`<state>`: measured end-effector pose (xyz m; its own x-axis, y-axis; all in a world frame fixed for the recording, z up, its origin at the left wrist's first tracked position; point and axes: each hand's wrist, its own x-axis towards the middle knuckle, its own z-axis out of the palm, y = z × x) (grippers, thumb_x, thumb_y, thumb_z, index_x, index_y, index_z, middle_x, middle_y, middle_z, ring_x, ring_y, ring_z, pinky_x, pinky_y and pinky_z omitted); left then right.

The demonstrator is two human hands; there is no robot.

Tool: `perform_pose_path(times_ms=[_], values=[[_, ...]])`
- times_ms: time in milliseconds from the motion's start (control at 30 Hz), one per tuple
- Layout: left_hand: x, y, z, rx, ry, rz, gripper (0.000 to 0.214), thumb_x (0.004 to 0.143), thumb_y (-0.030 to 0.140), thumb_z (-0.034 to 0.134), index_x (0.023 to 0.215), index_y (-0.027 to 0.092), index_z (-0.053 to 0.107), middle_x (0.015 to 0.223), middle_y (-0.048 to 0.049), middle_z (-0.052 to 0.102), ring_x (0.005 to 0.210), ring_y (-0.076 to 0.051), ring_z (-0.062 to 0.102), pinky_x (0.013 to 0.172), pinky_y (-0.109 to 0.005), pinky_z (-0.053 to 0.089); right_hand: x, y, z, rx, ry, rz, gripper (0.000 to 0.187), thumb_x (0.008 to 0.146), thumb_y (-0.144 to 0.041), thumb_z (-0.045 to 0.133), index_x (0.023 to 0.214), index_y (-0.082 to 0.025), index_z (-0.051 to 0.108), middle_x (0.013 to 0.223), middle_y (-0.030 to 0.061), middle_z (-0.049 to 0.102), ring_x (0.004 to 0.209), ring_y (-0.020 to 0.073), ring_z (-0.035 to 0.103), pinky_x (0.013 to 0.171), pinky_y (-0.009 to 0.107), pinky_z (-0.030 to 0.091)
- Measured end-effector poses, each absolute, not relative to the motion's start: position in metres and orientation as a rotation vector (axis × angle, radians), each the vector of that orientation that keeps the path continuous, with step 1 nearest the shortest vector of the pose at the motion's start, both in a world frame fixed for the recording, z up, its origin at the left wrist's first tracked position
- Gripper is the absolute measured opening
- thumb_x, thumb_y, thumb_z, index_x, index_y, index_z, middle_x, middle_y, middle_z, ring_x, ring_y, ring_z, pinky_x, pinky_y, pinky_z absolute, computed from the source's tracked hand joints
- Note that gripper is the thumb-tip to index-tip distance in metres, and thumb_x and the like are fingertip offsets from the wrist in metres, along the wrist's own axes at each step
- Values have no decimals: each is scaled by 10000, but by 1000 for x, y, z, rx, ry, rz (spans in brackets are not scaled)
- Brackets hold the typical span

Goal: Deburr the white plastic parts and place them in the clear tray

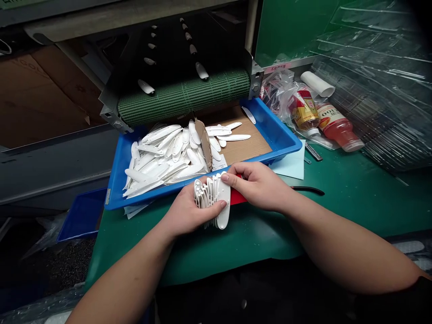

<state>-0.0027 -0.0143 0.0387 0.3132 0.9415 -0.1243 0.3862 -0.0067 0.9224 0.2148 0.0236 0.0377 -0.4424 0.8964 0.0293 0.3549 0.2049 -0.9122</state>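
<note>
My left hand (189,210) cups a stack of white oval plastic parts (211,198) from below and the near side. My right hand (256,185) presses its fingertips on the stack's far end. A red flat object (238,200) is partly hidden under my right hand. Both hands are just in front of a blue plastic tray (280,131), which holds a heap of similar white parts (158,157) on a cardboard liner (246,144). A cardboard strip (204,144) stands upright among them. More white parts (201,70) lie on a dark chute above a green conveyor belt (184,96).
The green work table (354,211) carries a black-handled tool (308,190), a pale blue sheet (290,164), and a plastic bag with two bottles (339,126). Clear plastic sheeting (371,90) hangs at right. A smaller blue tray (83,216) sits below the table's left edge.
</note>
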Motion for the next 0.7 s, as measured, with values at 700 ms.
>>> perform_pose_path(times_ms=[700], values=[[-5,-19,43,1791,1360,696,205,836,368,742,949,209,678,802,14,682,691,-168,617,658,-275,503,222,25,47,-1194,-1697,1185,439,926,-590,680,776,-178,701,723,27,641,680,165,536,591,277,392]])
